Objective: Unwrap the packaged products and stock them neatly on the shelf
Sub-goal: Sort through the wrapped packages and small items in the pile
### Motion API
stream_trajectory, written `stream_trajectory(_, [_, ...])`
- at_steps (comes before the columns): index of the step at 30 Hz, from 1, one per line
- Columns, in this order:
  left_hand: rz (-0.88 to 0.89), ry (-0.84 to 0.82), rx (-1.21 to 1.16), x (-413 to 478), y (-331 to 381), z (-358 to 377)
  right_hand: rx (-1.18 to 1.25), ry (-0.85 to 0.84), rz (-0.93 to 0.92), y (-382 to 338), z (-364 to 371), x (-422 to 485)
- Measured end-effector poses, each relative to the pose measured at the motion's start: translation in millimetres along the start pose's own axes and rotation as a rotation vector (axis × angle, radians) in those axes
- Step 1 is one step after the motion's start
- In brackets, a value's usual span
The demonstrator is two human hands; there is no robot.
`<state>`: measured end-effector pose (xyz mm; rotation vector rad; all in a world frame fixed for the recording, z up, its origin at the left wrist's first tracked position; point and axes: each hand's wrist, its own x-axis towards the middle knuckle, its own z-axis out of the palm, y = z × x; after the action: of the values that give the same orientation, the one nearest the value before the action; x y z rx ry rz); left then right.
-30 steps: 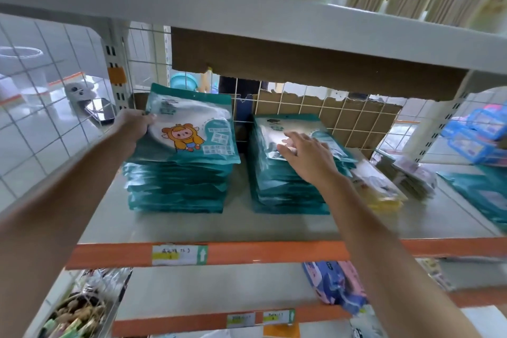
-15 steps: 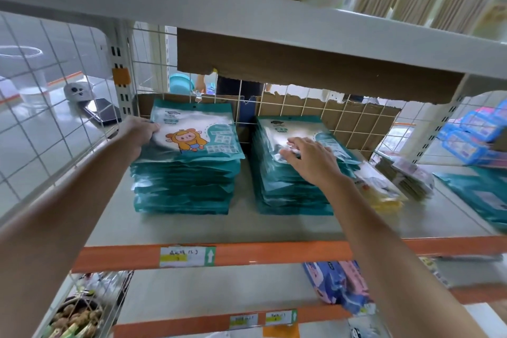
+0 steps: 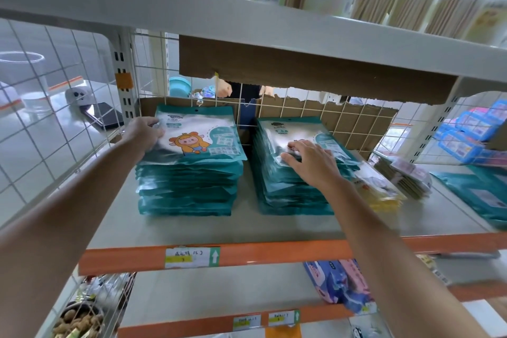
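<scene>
Two stacks of teal flat packets stand side by side on the grey shelf (image 3: 192,228). The left stack (image 3: 189,173) has a cartoon animal on its top packet. My left hand (image 3: 144,133) rests against the left edge of that top packet; whether the fingers curl round it I cannot tell. The right stack (image 3: 288,189) is a little lower. My right hand (image 3: 312,162) lies flat on its top packet with the fingers spread and straight.
Yellow packets (image 3: 381,192) and a pile of small flat packs (image 3: 408,175) lie right of the stacks, with teal packets (image 3: 480,195) at far right. A wire grid (image 3: 356,123) backed by cardboard closes the rear. The upper shelf (image 3: 274,33) hangs low overhead. An orange rail (image 3: 260,252) edges the front.
The left stack's top packet has settled flatter and the stack sits squarer. Both hands stay on their stacks, and the view has moved slightly closer.
</scene>
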<state>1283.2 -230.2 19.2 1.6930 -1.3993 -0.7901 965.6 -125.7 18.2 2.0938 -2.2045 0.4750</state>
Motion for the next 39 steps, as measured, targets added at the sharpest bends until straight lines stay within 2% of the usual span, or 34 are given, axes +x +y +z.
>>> stream_trajectory(10, [0.022, -0.018, 0.036, 3, -4, 0, -0.004, 0.01, 0.007, -1, 1, -1])
stream_trajectory(16, [0.047, -0.03, 0.152, -1, -3, -3, -0.013, 0.01, 0.005, 1, -2, -2])
stream_trajectory(21, [0.318, 0.052, 0.401, -16, 20, 8, -0.036, 0.094, 0.0, 15, -10, -10])
stream_trajectory(26, [0.626, -0.005, 0.511, -52, 77, 56, -0.036, 0.15, 0.042, 51, -20, -32])
stream_trajectory(30, [0.7, -0.108, 0.473, -85, 112, 108, -0.049, 0.139, 0.108, 93, -28, -56])
stream_trajectory(33, [0.743, -0.174, 0.539, -112, 132, 147, -0.043, 0.158, 0.128, 127, -36, -75])
stream_trajectory(39, [0.851, -0.19, 0.553, -163, 165, 218, -0.029, 0.132, 0.14, 199, -49, -102])
